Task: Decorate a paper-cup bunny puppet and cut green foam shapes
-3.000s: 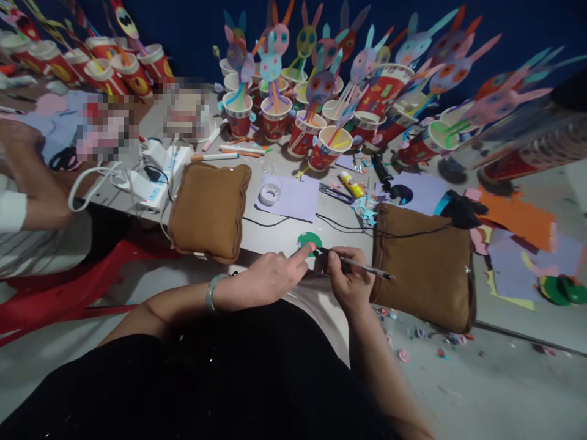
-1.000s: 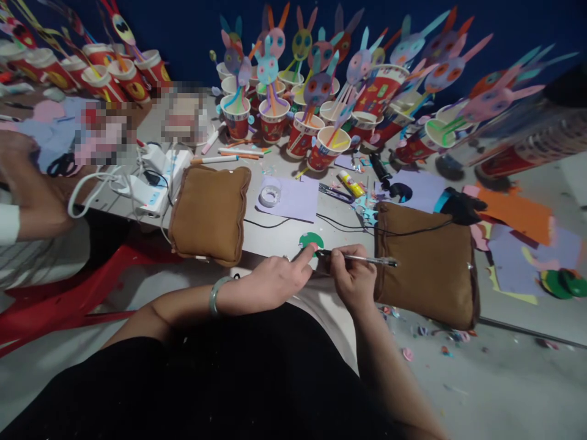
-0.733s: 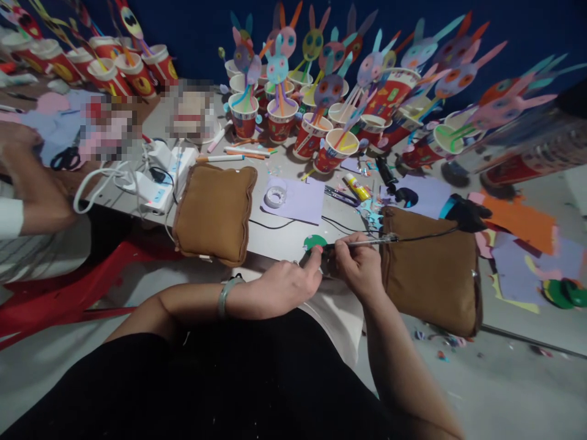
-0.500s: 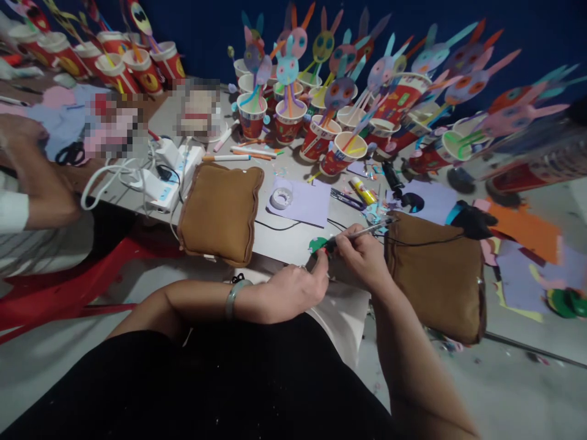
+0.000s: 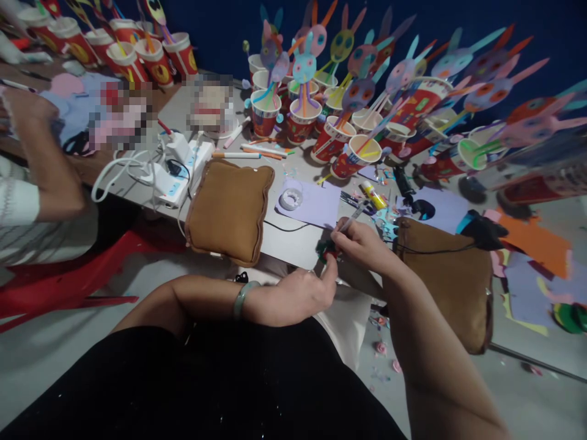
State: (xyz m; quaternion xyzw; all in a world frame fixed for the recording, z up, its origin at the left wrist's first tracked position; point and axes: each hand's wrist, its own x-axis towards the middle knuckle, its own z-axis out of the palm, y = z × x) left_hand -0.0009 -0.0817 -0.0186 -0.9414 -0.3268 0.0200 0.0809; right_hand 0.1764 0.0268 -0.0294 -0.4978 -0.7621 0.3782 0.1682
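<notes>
My right hand [image 5: 360, 241] is closed round a slim pen [image 5: 354, 215] with a pale barrel, its upper end leaning up and to the right. Its tip points down at a small dark green piece [image 5: 324, 249] at the table's near edge; whether it touches cannot be made out. A bit of red shows at that piece. With its index finger stretched onto the green piece, my left hand [image 5: 305, 290] presses it down, the other fingers curled under. Just behind lies a sheet of lilac paper [image 5: 316, 208] with a roll of clear tape [image 5: 290, 199] on it.
Brown cushions [image 5: 232, 211] flank my hands, with a black cord across the right one [image 5: 444, 275]. Red paper cups [image 5: 356, 157] with rabbit figures line the back. A yellow glue stick [image 5: 373, 195], power strip [image 5: 183, 177] and paper scraps lie around. Another person's arm [image 5: 50, 153] is at left.
The pen now stands more steeply in my right hand. My left hand stays by the green piece, which looks darker. The whole view has shifted slightly, moving the scene right.
</notes>
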